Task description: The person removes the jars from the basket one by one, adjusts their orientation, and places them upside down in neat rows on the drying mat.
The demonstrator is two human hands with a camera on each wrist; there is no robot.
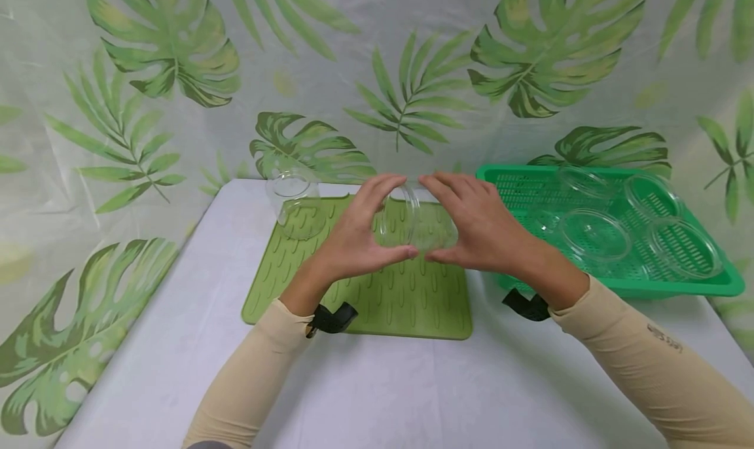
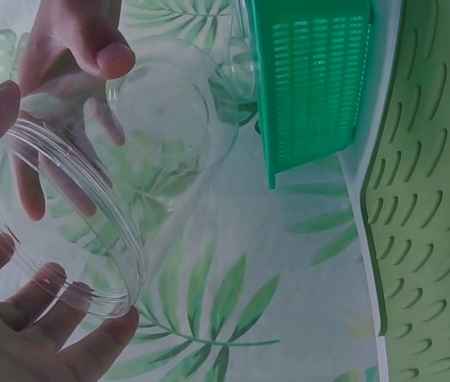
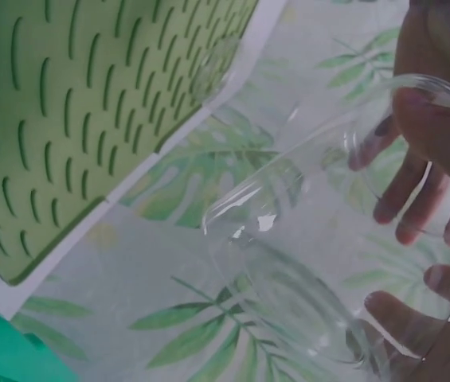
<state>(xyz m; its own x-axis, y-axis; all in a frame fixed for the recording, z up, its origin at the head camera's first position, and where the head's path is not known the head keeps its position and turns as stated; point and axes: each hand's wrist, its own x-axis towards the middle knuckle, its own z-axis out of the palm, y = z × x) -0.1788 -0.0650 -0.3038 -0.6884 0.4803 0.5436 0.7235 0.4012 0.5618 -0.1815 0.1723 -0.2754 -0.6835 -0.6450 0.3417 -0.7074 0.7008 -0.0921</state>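
Observation:
Between both hands, above the green mat (image 1: 389, 298), a clear jar (image 1: 437, 230) lies on its side. My right hand (image 1: 477, 220) holds it around its body, thumb below and fingers above. My left hand (image 1: 365, 230) grips a clear round lid-like piece (image 2: 57, 215) at the jar's rim. The two rims sit close together; whether they are joined I cannot tell. The jar's rounded base (image 3: 288, 294) shows in the right wrist view. Another clear container (image 1: 300, 216) stands on the mat's far left corner.
A green perforated basket (image 1: 589, 285) at the right holds several clear round pieces (image 1: 596, 234). A white cloth (image 1: 377, 390) covers the table. Behind it hangs a leaf-patterned sheet (image 1: 412, 17).

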